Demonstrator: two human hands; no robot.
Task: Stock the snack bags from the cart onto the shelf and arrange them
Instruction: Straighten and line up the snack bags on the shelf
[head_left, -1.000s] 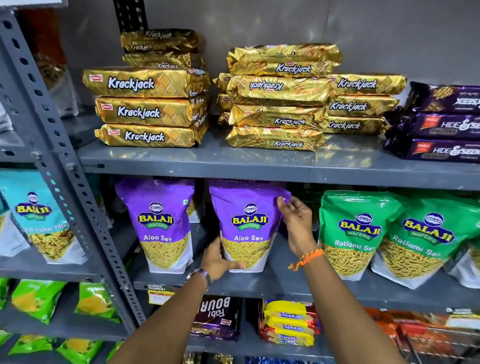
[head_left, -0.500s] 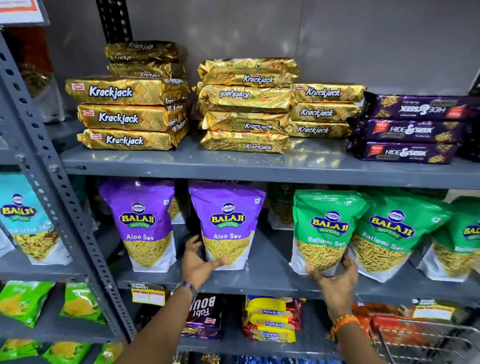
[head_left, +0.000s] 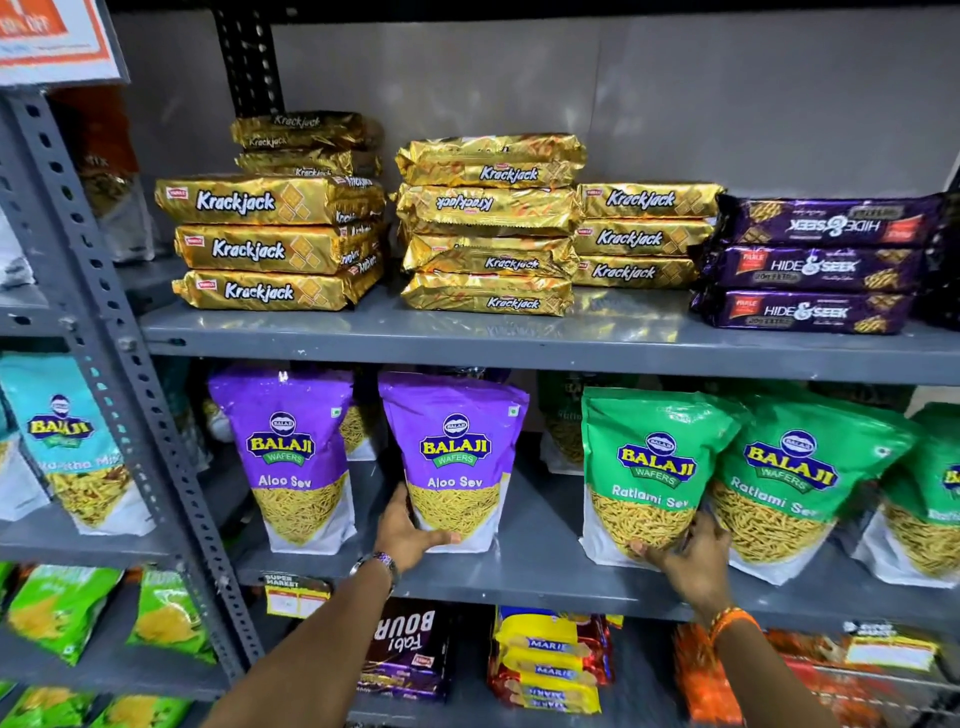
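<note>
— On the middle shelf (head_left: 519, 577) we're arranging: our left hand (head_left: 410, 530) cups the base of the purple Balaji Aloo Sev bag (head_left: 452, 462).
— And our right hand (head_left: 685, 556) lies open-fingered against the green Balaji Ratlami Sev bag (head_left: 649, 467). Next we'd square both fronts; Krackjack packs (head_left: 270, 244) sit above.

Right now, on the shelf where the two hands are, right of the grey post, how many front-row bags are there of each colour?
Purple Aloo Sev bags: 2
Green Ratlami Sev bags: 3, the last cut off by the picture edge
Total: 5
</note>
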